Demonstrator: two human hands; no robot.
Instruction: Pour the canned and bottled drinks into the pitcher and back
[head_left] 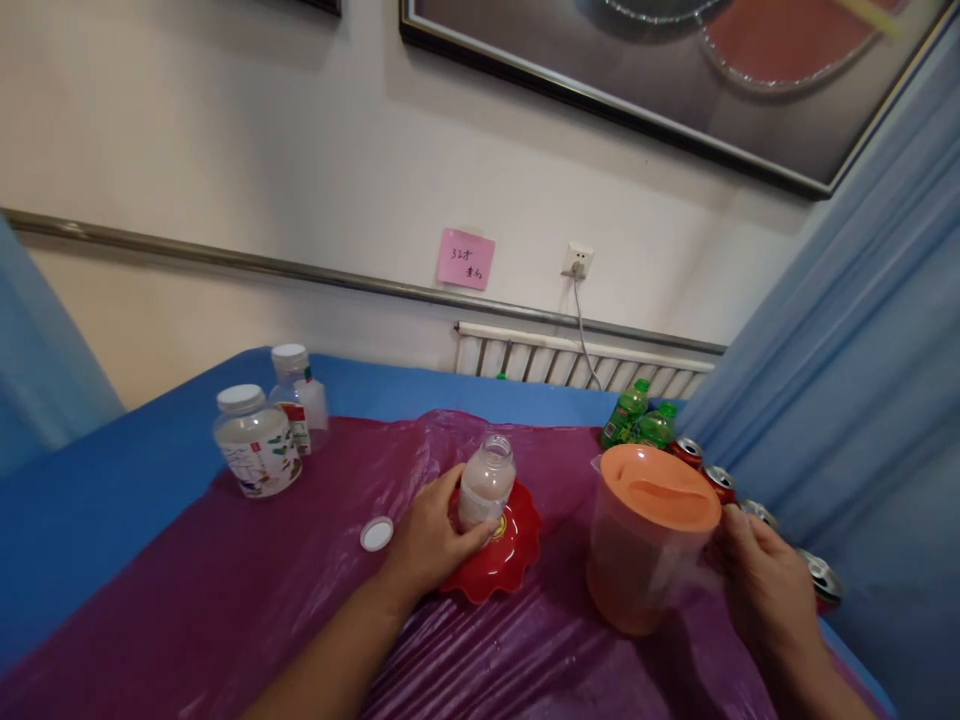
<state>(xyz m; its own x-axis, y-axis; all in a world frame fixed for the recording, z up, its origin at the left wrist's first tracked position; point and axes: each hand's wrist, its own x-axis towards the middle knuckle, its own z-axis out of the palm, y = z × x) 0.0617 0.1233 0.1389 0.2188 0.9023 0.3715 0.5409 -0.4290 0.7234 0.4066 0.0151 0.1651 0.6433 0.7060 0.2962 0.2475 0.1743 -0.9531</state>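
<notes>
My left hand (pixel 429 535) is wrapped round a small clear jar (pixel 487 482) with an open mouth. The jar stands over a red scalloped plate (pixel 517 560); whether its base rests on it is hidden by my fingers. A round white lid (pixel 376 534) lies on the purple plastic sheet left of that hand. On the right, my right hand (pixel 772 580) grips the handle of a translucent pitcher (pixel 637 570) with an orange lid (pixel 660 488). The pitcher looks upright, with its spout toward the jar. Whether it touches the sheet I cannot tell.
At the left stand a wide white-capped jar (pixel 257 445) and a clear bottle (pixel 300 395). Green plastic bottles (pixel 628 412) and several drink cans (pixel 718 482) line the right edge by a blue curtain (pixel 847 350). Purple sheeting (pixel 247 590) covers the blue table (pixel 90 500).
</notes>
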